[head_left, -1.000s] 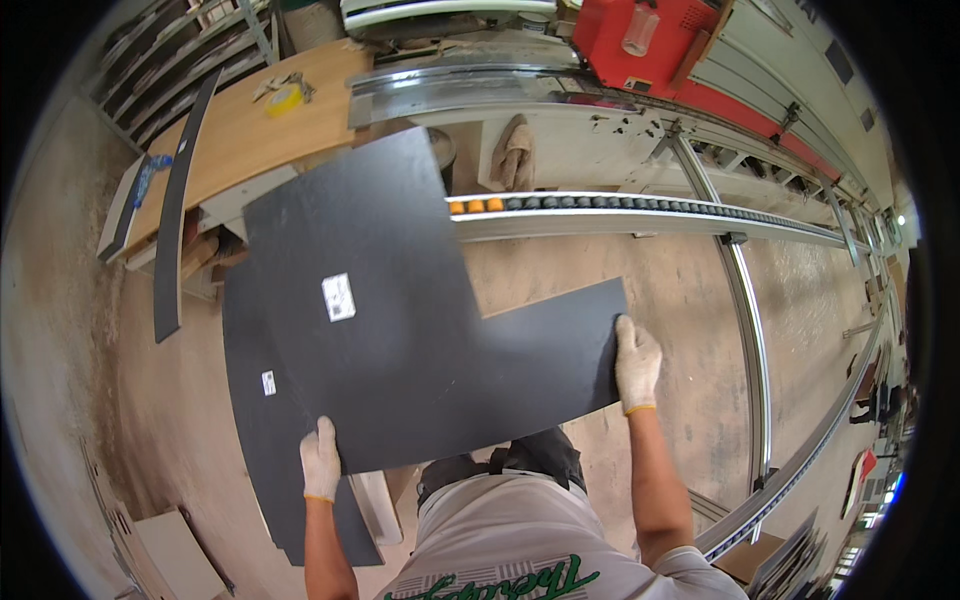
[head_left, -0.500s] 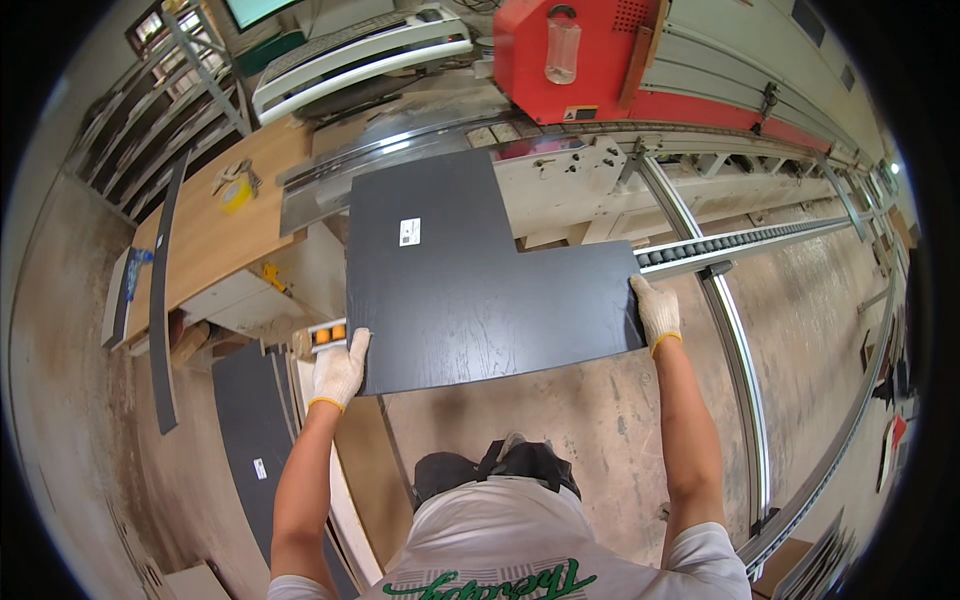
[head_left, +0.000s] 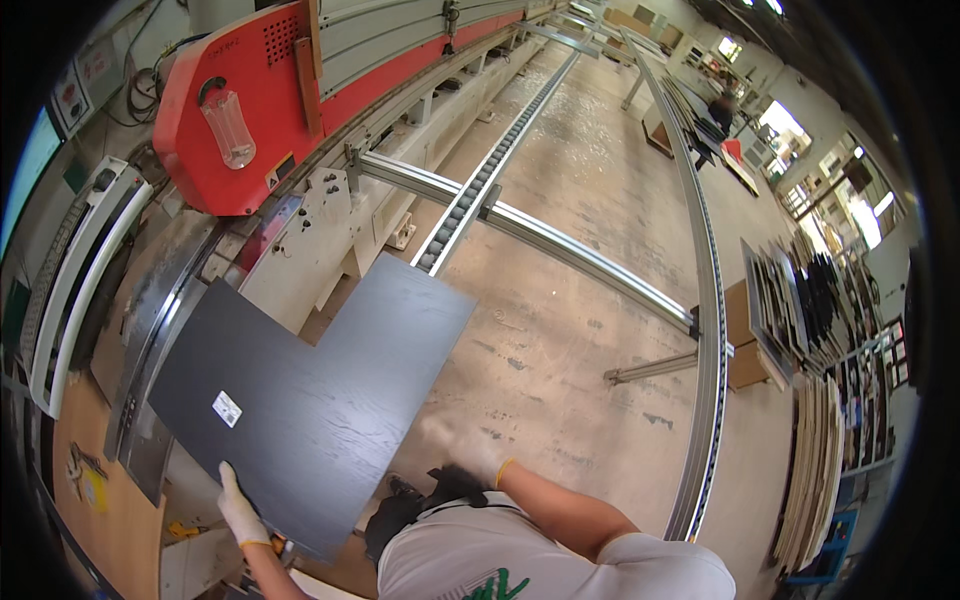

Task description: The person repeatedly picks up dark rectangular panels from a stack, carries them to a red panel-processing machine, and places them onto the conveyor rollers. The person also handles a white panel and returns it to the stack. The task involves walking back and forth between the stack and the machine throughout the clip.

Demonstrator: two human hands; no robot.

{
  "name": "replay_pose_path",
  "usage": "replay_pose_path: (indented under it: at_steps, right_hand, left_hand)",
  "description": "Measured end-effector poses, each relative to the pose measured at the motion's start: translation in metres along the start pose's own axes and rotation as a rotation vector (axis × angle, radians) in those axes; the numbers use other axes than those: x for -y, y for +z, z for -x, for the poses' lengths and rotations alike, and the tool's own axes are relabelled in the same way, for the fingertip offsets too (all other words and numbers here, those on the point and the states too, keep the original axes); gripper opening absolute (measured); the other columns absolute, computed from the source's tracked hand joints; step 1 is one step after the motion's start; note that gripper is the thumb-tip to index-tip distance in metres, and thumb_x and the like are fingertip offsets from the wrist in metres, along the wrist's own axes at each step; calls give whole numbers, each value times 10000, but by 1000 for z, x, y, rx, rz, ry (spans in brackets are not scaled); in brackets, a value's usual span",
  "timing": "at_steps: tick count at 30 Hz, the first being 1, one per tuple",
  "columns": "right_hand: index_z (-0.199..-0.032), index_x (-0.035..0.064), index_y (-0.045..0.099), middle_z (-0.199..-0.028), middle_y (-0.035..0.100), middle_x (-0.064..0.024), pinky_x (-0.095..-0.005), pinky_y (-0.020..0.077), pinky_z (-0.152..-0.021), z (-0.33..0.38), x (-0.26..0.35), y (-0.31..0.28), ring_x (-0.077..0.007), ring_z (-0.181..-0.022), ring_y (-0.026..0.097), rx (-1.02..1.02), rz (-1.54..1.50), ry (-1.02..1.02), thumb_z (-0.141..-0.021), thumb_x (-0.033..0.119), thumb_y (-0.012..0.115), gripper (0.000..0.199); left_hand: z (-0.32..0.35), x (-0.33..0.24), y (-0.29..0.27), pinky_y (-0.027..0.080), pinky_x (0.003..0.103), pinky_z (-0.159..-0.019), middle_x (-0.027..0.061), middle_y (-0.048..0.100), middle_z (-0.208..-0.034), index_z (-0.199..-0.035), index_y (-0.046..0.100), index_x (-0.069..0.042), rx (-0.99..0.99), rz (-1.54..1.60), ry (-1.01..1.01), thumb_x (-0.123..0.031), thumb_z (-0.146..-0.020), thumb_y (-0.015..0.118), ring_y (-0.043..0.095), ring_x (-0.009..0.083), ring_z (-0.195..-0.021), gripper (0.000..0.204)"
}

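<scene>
One white-gloved left hand [head_left: 239, 510] grasped the near edge of the dark-grey, L-shaped wood-grain panel [head_left: 330, 410], which extended ahead and rightward of it. The white-gloved right hand [head_left: 468, 452] had come off the panel, apparently leaving one-handed control; motion blur made its finger posture indeterminable. The panel hid the left fingertips and, seemingly, part of the black-roller metal rail [head_left: 468, 198] beyond.

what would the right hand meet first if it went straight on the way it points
Likely the dark grey, L-shaped flat panel, though the white-gloved right hand is blurred and depth is unclear.
</scene>
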State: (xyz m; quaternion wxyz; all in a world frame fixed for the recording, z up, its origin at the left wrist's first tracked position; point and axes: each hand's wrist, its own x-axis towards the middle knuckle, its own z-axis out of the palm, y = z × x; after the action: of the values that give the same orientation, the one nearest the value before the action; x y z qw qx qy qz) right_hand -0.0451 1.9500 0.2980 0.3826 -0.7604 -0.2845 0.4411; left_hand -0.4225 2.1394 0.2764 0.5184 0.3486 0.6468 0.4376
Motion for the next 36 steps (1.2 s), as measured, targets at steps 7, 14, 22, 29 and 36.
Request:
replay_pose_path:
  at_steps: [7, 14, 22, 29, 36]
  right_hand:
    - [-1009, -88, 624, -690, 690, -130, -325, 519, -501, 21, 26, 94, -210, -617, 700, 70, -244, 296, -1026, 390, 714, 488]
    - [-951, -129, 696, -895, 759, -229, -394, 631, -647, -5, 71, 72, -294, -744, 768, 211, 98, 282, -1069, 453, 615, 600]
    - [-1022, 8, 751, -1053, 753, -213, -483, 585, -896, -22, 167, 78, -392, -916, 738, -20, 1110, -216, -999, 508, 659, 509]
    - [-1111, -37, 752, -1079, 768, -253, -507, 564, -943, -179, 217, 118, -416, -1045, 735, 50, 1213, -778, -994, 702, 555, 774]
    - [-965, -39, 788, -997, 766, -284, -528, 580, -896, -255, 236, 140, -450, -996, 745, 251, 1220, -538, -1008, 787, 432, 901]
  left_hand:
    - [-3, -3, -5, 492, 367, -715, 53, 669, -855, -970, 737, 140, -83, -241, -9, -601, -1008, 678, 531, 159, -777, 744]
    - [-39, 8, -5, 533, 377, -810, 146, 733, -987, -1066, 706, 209, -134, -149, -58, -564, -983, 725, 642, 194, -866, 777]
    - [-41, -1, -5, 544, 398, -838, 190, 766, -979, -1047, 726, 201, -111, -151, -73, -606, -984, 681, 715, 254, -902, 811]
    - [-17, 1, -5, 532, 410, -841, 194, 757, -959, -1005, 713, 208, -142, -219, -165, -618, -960, 702, 695, 231, -911, 827]
    - [-38, -10, 13, 525, 421, -789, 182, 736, -866, -937, 707, 189, -188, -181, -88, -622, -968, 694, 661, 200, -830, 811]
